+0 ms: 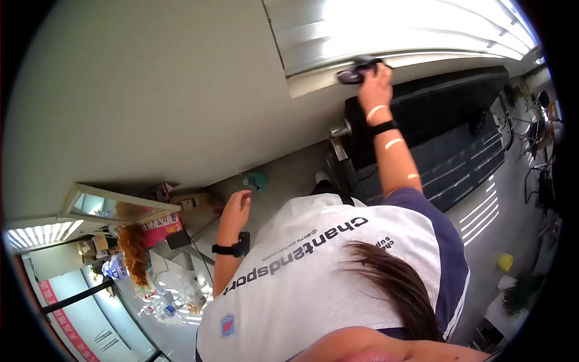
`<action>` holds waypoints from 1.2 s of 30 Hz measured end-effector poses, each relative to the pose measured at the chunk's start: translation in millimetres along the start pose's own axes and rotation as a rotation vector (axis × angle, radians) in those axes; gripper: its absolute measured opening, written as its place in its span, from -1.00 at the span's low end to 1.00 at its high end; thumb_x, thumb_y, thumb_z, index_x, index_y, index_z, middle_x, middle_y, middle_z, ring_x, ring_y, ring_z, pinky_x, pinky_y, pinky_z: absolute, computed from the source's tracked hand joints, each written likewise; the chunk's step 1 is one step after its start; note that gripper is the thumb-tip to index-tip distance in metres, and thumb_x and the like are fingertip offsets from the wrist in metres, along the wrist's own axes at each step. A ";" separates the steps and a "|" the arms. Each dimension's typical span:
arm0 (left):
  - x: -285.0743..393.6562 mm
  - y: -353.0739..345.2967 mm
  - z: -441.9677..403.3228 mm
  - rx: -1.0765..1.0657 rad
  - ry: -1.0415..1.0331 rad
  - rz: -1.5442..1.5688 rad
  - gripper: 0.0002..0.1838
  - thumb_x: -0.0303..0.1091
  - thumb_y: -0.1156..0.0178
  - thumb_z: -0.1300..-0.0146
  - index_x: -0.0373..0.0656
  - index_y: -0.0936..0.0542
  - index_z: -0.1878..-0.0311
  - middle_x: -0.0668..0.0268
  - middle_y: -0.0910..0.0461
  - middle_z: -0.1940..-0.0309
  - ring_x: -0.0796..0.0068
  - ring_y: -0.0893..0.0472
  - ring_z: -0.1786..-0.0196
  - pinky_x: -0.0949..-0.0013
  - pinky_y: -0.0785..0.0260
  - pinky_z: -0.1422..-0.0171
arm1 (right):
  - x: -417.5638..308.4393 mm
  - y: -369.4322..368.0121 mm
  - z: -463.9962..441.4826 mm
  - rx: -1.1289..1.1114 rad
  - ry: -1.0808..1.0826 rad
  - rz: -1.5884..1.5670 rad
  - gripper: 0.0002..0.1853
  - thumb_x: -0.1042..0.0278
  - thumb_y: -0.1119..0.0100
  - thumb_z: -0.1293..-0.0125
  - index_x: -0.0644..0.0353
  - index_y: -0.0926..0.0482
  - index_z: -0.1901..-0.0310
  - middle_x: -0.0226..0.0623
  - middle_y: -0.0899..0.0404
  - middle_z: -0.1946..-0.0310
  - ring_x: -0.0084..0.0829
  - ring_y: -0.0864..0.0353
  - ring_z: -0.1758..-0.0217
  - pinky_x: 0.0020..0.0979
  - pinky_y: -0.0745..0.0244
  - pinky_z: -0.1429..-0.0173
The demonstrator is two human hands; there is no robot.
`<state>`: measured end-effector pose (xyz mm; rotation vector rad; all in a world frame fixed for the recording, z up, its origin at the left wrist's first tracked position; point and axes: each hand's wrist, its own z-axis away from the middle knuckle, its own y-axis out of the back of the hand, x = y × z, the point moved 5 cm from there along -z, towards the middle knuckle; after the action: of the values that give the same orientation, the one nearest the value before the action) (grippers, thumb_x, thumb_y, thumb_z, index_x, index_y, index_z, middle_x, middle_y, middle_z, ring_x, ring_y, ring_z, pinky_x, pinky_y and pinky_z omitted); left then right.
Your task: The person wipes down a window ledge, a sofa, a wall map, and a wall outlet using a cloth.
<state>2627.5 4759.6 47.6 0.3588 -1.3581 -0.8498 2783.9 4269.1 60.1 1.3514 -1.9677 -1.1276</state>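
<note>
My right hand (375, 87) reaches far forward to the window sill (307, 84), its fingers closed on a dark, glossy object (351, 75) with rounded parts. It resembles sunglasses, but blur hides its exact kind. The object is at the sill's edge, just below the bright blinds; whether it rests on the sill I cannot tell. My left hand (235, 211) hangs in front of my body on the left with its fingers loosely extended and nothing in them. A black watch (236, 246) is on that wrist, and a dark band (383, 127) circles the right one.
A black sofa (428, 127) stands below the window, close under my right arm. A teal object (256, 180) lies on the floor by the wall. At left are a framed mirror (96, 204), boxes and plastic bags (181, 286). A yellow bin (505, 262) stands at right.
</note>
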 end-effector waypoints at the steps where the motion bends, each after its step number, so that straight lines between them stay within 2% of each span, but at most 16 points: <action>1: 1.2 -2.8 -5.8 -0.007 -0.001 -0.028 -0.75 -0.36 -0.14 -0.41 -0.18 -0.56 -0.09 0.17 -0.62 -0.01 0.24 -0.64 -0.07 0.31 -0.45 -0.15 | 32.5 -6.5 -14.1 0.024 -0.020 0.031 -0.75 0.34 -0.05 -0.32 0.16 -0.60 0.02 -0.14 -0.34 -0.30 -0.03 -0.24 -0.42 -0.13 -0.63 -0.09; 4: 3.5 -16.3 -19.9 -0.021 0.002 -0.055 -0.77 -0.34 -0.11 -0.40 -0.18 -0.57 -0.04 0.15 -0.61 -0.01 0.12 -0.61 -0.08 0.24 -0.44 -0.14 | 103.6 -20.3 -53.4 0.017 -0.100 0.100 -0.75 0.33 -0.03 -0.34 0.15 -0.62 0.04 -0.12 -0.34 -0.30 -0.02 -0.27 -0.38 -0.14 -0.60 -0.14; 7: 18.6 -30.0 -38.3 -0.087 0.002 -0.075 -0.77 -0.34 -0.11 -0.40 -0.17 -0.57 -0.05 0.15 -0.61 -0.01 0.09 -0.60 -0.07 0.23 -0.45 -0.12 | 108.5 -30.9 -58.7 0.052 -0.053 0.134 -0.76 0.28 -0.03 -0.36 0.21 -0.65 0.17 -0.15 -0.41 -0.21 -0.09 -0.30 -0.34 -0.16 -0.58 -0.14; 9: 29.9 -38.7 -54.6 -0.076 -0.049 -0.087 -0.77 -0.33 -0.10 -0.40 -0.17 -0.57 -0.05 0.14 -0.61 0.00 0.08 -0.59 -0.06 0.21 -0.45 -0.11 | 69.9 -16.9 -50.4 -0.081 0.055 0.198 -0.78 0.28 -0.08 -0.31 0.21 -0.67 0.27 -0.17 -0.48 -0.10 -0.13 -0.35 -0.30 -0.19 -0.58 -0.10; 11: 41.3 -49.6 -68.3 -0.089 -0.079 -0.096 -0.77 -0.33 -0.10 -0.40 -0.16 -0.57 -0.04 0.14 -0.61 0.00 0.06 -0.59 -0.06 0.20 -0.45 -0.10 | 10.9 8.0 -24.7 -0.029 0.267 -0.067 -0.85 0.34 -0.11 -0.22 0.14 -0.67 0.30 -0.18 -0.48 -0.08 -0.11 -0.39 -0.28 -0.24 -0.60 0.08; 12: 45.5 -51.9 -73.9 -0.103 -0.087 -0.101 -0.77 -0.32 -0.10 -0.40 -0.16 -0.57 -0.04 0.14 -0.61 0.00 0.06 -0.59 -0.07 0.20 -0.45 -0.10 | 8.7 5.9 -22.3 -0.019 0.203 -0.149 -0.81 0.48 -0.14 -0.10 0.11 -0.70 0.26 -0.14 -0.49 0.00 -0.05 -0.38 -0.25 -0.19 -0.57 -0.03; 14: 56.9 -58.9 -88.0 -0.143 -0.114 -0.128 -0.77 -0.32 -0.10 -0.40 -0.16 -0.58 -0.05 0.14 -0.61 0.00 0.05 -0.59 -0.07 0.18 -0.46 -0.10 | -61.5 19.6 6.3 -0.194 0.371 -0.201 -0.82 0.43 -0.17 -0.05 0.14 -0.68 0.28 -0.15 -0.49 -0.15 -0.10 -0.37 -0.34 -0.22 -0.57 0.13; 17: 80.4 -66.7 -116.8 -0.208 -0.156 -0.172 -0.75 -0.33 -0.12 -0.38 -0.16 -0.59 -0.05 0.12 -0.61 -0.01 0.01 -0.58 -0.07 0.13 -0.45 -0.13 | -138.7 19.2 44.9 -0.039 0.565 -0.384 -0.79 0.35 -0.16 -0.03 0.17 -0.66 0.28 -0.12 -0.48 -0.21 -0.11 -0.36 -0.38 -0.24 -0.49 0.26; 20: 103.2 -60.6 -135.1 -0.192 -0.223 -0.194 -0.75 -0.33 -0.12 -0.37 -0.18 -0.58 -0.05 0.11 -0.61 0.00 0.01 -0.58 -0.05 0.10 -0.45 -0.13 | -142.4 21.4 43.2 -0.153 0.554 -0.441 -0.80 0.35 -0.17 -0.07 0.18 -0.65 0.27 -0.10 -0.50 -0.19 -0.07 -0.39 -0.35 -0.23 -0.56 0.20; 23: 103.6 -45.7 -139.6 -0.116 -0.260 -0.196 -0.74 -0.33 -0.10 -0.40 -0.19 -0.57 -0.07 0.12 -0.61 -0.01 0.05 -0.59 -0.07 0.16 -0.44 -0.13 | -101.1 38.1 21.2 -0.094 0.507 -0.617 -0.80 0.53 -0.17 -0.02 0.25 -0.63 0.25 -0.15 -0.51 -0.17 -0.04 -0.41 -0.32 -0.21 -0.60 0.03; 24: 95.0 -39.2 -138.4 -0.093 -0.236 -0.196 -0.74 -0.33 -0.10 -0.40 -0.18 -0.57 -0.07 0.13 -0.61 -0.01 0.05 -0.59 -0.07 0.15 -0.45 -0.13 | -81.5 31.0 17.5 -0.045 0.473 -0.466 -0.82 0.49 -0.19 -0.05 0.15 -0.63 0.26 -0.23 -0.50 -0.19 -0.07 -0.44 -0.29 -0.21 -0.60 0.15; 26: 75.0 -34.6 -131.4 -0.036 -0.178 -0.169 -0.74 -0.32 -0.10 -0.39 -0.17 -0.58 -0.07 0.14 -0.61 -0.01 0.06 -0.58 -0.07 0.15 -0.45 -0.14 | -37.5 18.7 -0.3 -0.062 0.348 -0.297 -0.80 0.53 -0.17 -0.04 0.11 -0.66 0.27 -0.22 -0.54 -0.17 -0.04 -0.42 -0.32 -0.15 -0.57 -0.11; 28: 58.4 -29.6 -120.5 -0.056 -0.069 -0.195 -0.73 -0.29 -0.11 -0.39 -0.14 -0.59 -0.08 0.16 -0.62 -0.01 0.07 -0.59 -0.08 0.13 -0.46 -0.13 | 3.2 3.7 -16.6 -0.015 0.292 -0.195 -0.74 0.57 -0.11 -0.06 0.17 -0.68 0.21 -0.08 -0.52 -0.17 0.06 -0.38 -0.33 -0.12 -0.37 -0.38; 30: 38.3 -26.2 -105.6 -0.058 -0.005 -0.201 -0.72 -0.26 -0.12 -0.39 -0.12 -0.59 -0.08 0.18 -0.62 -0.01 0.09 -0.59 -0.08 0.12 -0.47 -0.13 | 22.9 -3.4 -27.7 -0.028 0.232 -0.132 -0.71 0.59 -0.08 -0.07 0.25 -0.67 0.15 0.01 -0.47 -0.20 0.11 -0.35 -0.33 -0.08 -0.32 -0.41; 34: 0.9 -26.5 -75.4 -0.021 0.031 -0.176 -0.71 -0.21 -0.14 -0.37 -0.09 -0.60 -0.07 0.18 -0.62 0.00 0.09 -0.60 -0.07 0.09 -0.48 -0.10 | -2.5 -9.7 -16.7 -0.034 0.221 -0.136 -0.65 0.64 -0.04 -0.08 0.37 -0.60 0.06 0.13 -0.44 -0.17 0.15 -0.34 -0.29 -0.03 -0.29 -0.41; 36: -20.3 -23.1 -58.3 -0.018 0.043 -0.137 -0.71 -0.20 -0.14 -0.36 -0.09 -0.60 -0.07 0.18 -0.63 0.01 0.08 -0.60 -0.06 0.09 -0.48 -0.09 | -50.7 8.3 7.9 -0.148 0.379 -0.222 -0.64 0.62 -0.07 -0.10 0.40 -0.56 0.01 0.18 -0.42 -0.15 0.19 -0.33 -0.28 0.07 -0.26 -0.39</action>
<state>2675.6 4744.7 5.1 0.4576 -1.2963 -0.9620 2793.1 4320.0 65.5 1.5956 -1.4667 -1.0010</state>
